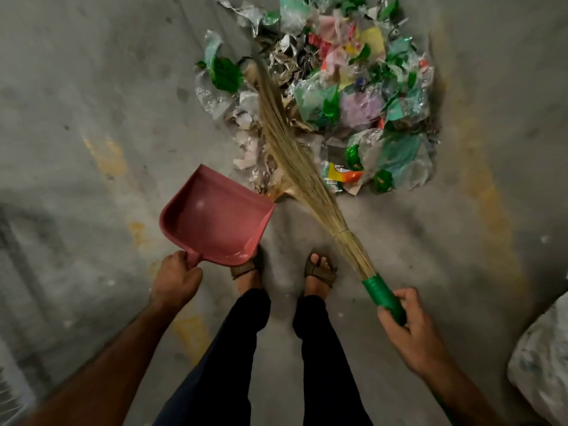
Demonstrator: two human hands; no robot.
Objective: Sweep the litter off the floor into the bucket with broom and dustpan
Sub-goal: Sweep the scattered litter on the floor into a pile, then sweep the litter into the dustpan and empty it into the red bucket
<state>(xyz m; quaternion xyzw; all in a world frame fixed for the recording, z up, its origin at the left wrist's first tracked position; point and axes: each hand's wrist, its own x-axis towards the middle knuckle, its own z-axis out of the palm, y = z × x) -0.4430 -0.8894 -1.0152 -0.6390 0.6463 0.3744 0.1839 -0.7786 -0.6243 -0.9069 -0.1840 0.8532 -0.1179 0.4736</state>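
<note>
A heap of litter [353, 96], mostly clear and green plastic wrappers and torn paper, lies on the concrete floor ahead of me. My left hand [175, 281] grips the short handle of a pink dustpan [215, 219], whose open mouth faces the heap's near edge; the pan holds nothing. My right hand [408, 327] grips the green handle of a grass broom [289, 149]. The broom's long straw bristles reach up and left across the litter's left side, and some bristles touch the dustpan's front corner. No bucket is in view.
My two sandalled feet [319, 272] and dark trouser legs stand just behind the dustpan. A whitish sack or bag [541, 364] sits at the right edge. Bare grey floor [92, 118] with faded yellow paint marks spreads to the left and right.
</note>
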